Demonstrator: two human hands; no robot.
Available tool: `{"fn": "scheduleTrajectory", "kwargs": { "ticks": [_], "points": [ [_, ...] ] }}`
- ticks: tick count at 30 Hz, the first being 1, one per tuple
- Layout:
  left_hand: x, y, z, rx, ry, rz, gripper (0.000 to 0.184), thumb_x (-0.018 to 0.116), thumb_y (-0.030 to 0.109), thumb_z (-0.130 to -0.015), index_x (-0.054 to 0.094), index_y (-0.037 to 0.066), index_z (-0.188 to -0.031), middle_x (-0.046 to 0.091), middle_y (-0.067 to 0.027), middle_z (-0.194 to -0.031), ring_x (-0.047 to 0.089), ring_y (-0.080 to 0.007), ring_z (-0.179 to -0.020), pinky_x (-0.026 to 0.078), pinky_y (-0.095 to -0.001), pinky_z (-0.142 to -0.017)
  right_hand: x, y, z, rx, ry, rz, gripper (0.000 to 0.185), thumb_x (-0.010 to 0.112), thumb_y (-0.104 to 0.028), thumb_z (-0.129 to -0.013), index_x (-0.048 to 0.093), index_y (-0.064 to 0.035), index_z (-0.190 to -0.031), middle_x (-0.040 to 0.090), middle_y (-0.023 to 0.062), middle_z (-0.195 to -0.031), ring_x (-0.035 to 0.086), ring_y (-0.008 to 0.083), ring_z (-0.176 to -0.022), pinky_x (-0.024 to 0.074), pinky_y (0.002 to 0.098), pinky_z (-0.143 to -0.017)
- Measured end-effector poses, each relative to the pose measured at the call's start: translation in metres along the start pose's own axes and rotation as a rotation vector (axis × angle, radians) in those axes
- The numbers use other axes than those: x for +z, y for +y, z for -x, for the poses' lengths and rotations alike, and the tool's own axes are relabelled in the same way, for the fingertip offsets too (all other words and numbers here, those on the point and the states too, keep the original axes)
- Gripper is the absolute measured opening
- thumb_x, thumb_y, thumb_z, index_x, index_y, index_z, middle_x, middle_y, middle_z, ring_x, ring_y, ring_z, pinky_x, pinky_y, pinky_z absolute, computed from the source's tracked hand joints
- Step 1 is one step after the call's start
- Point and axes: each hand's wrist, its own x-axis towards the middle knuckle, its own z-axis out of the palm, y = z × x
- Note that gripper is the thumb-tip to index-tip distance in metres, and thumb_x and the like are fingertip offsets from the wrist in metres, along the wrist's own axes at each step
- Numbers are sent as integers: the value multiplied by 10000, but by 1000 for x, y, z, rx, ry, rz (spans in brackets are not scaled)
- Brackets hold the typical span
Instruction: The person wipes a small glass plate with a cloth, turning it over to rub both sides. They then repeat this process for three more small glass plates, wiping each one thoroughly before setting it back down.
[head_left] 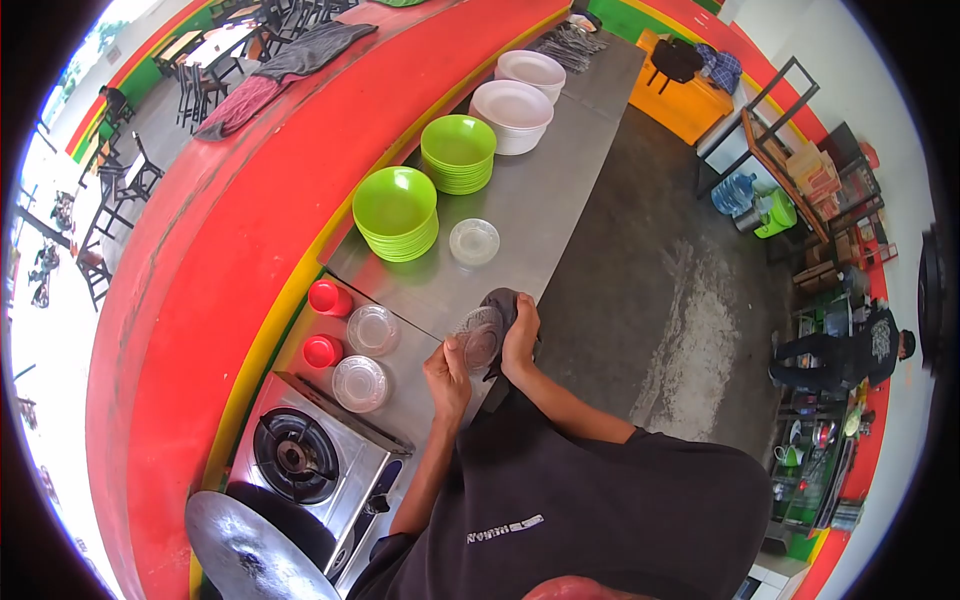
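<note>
A clear glass dish [480,338] is held between my two hands over the edge of the steel counter [530,225]. My left hand [447,375] grips the dish's near left rim. In my right hand [520,335] is a dark grey cloth [500,298], pressed against the dish's right side. Another clear dish [474,243] stands on the counter beyond. To the left are two more clusters of clear dishes [373,330] [361,384], beside two red containers [329,298] [322,351].
Stacked green bowls [396,215] and white bowls [512,115] line the counter, with cutlery [570,45] at its far end. A gas stove [295,455] and a large metal lid or pan [250,550] are at lower left. Another person [845,350] stands by shelves at right.
</note>
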Motion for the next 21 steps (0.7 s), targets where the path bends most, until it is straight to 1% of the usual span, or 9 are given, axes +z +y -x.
{"fn": "scheduleTrajectory", "kwargs": {
  "ticks": [2,5,6,8,11,12,15,18,21],
  "points": [
    [8,-5,-5,-5,-63,-45,530,413,340,-1080,715,-65,-919,539,8,-636,468,-78,-632,408,-313,-549,3,-10,5,-102,29,118,321,434,-274,-1036,578,12,-1017,598,66,-944,530,149,-875,450,321,-776],
    [11,0,-9,25,-158,-184,543,427,348,-1075,711,-74,-886,550,-22,-602,465,-83,-581,401,-331,-506,7,-26,12,-82,-70,129,304,473,-259,-1023,571,12,-1120,615,82,-987,555,162,-949,461,336,-848],
    [12,5,-11,42,-191,-240,547,430,350,-1074,706,-78,-874,559,-36,-599,468,-87,-570,401,-334,-498,6,-29,14,-110,-123,140,308,488,-255,-1018,567,14,-1146,620,89,-1004,563,167,-980,460,334,-871],
    [12,16,-13,19,-166,-188,562,431,356,-1073,687,-80,-829,554,-49,-585,464,-93,-551,394,-333,-485,3,-33,21,-169,-224,166,328,520,-249,-1010,560,16,-1197,630,103,-1038,578,177,-1041,458,330,-917],
    [15,1,-15,-8,-78,-126,583,429,363,-1073,645,-76,-755,536,-50,-566,451,-92,-539,375,-324,-475,0,-35,23,-517,-378,266,361,548,-257,-1003,550,18,-1237,647,119,-1071,603,194,-1057,466,320,-924],
    [17,5,-17,-12,-38,-108,592,428,365,-1073,628,-73,-729,528,-47,-560,445,-90,-538,367,-320,-473,3,-37,21,-620,-382,272,348,536,-252,-1014,553,22,-1229,653,130,-1066,624,203,-1014,472,309,-907],
    [10,19,-15,41,-52,-120,603,419,367,-1075,584,-57,-680,543,-40,-561,496,-83,-549,397,-304,-480,4,-35,17,-288,-396,138,314,509,-226,-1030,551,20,-1220,653,103,-1008,623,182,-967,468,300,-903],
    [7,2,-12,-13,-68,-93,578,422,365,-1074,567,-38,-685,572,-48,-588,569,-92,-586,452,-279,-512,7,-35,8,-160,-371,97,292,480,-238,-1046,592,23,-1114,631,60,-896,583,135,-881,462,287,-828],
    [11,0,-11,-79,-155,142,493,469,297,-1065,563,-35,-713,484,3,-572,403,-78,-562,322,-315,-463,-2,-6,-20,-15,-440,157,341,468,-273,-1050,616,27,-980,614,34,-826,524,104,-802,441,291,-731]
  ]
}}
